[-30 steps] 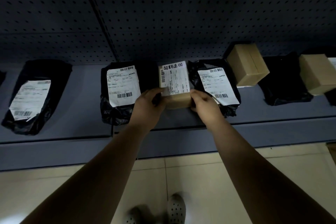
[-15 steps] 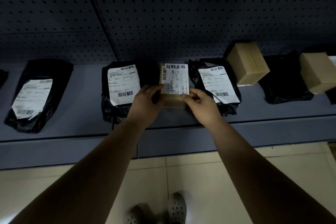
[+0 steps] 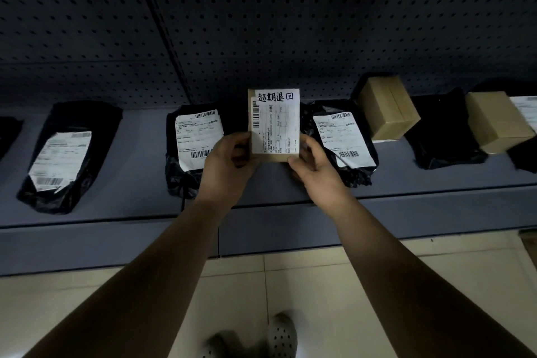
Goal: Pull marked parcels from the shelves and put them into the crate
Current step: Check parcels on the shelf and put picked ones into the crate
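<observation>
Gripping flat cardboard parcel (image 3: 274, 125): left hand (image 3: 229, 167), right hand (image 3: 315, 167).

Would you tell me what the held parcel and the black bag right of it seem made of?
The held parcel: likely matte brown cardboard, from its flat tan faces and crisp edges. The black bag: probably thin glossy plastic film, judging by its crinkles and sheen.

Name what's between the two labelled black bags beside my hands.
Head view: the brown parcel with handwritten marking, held by left hand and right hand, between the left black bag and right black bag.
</observation>
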### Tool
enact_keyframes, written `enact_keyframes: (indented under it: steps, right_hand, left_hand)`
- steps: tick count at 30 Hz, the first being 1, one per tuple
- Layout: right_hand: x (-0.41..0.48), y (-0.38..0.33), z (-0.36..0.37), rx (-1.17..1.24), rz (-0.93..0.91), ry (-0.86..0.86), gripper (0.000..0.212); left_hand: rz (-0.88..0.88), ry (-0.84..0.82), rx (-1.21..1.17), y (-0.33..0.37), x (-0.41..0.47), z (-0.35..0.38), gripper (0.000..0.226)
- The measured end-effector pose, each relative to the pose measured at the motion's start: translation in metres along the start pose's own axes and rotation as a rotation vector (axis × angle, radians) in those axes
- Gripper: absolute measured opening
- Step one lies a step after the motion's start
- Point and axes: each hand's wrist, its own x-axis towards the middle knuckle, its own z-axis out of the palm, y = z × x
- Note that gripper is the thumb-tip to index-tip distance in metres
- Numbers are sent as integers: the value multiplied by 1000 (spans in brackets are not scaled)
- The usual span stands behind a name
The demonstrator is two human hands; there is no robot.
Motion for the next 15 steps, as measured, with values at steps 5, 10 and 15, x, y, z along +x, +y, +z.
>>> enact_keyframes:
  steps: [5, 10, 15]
  right_hand:
    - [-10, -3, 1, 47, 27, -36, 44]
    - [-46, -25, 0, 111, 66, -89, 48]
    - [-100, -52, -4, 165, 111, -182, 61]
  left_hand:
    - [2, 18, -73, 19, -20, -13, 41]
    - [2, -41, -54, 41, -52, -36, 44]
    - [35, -87, 73, 87, -93, -66, 46]
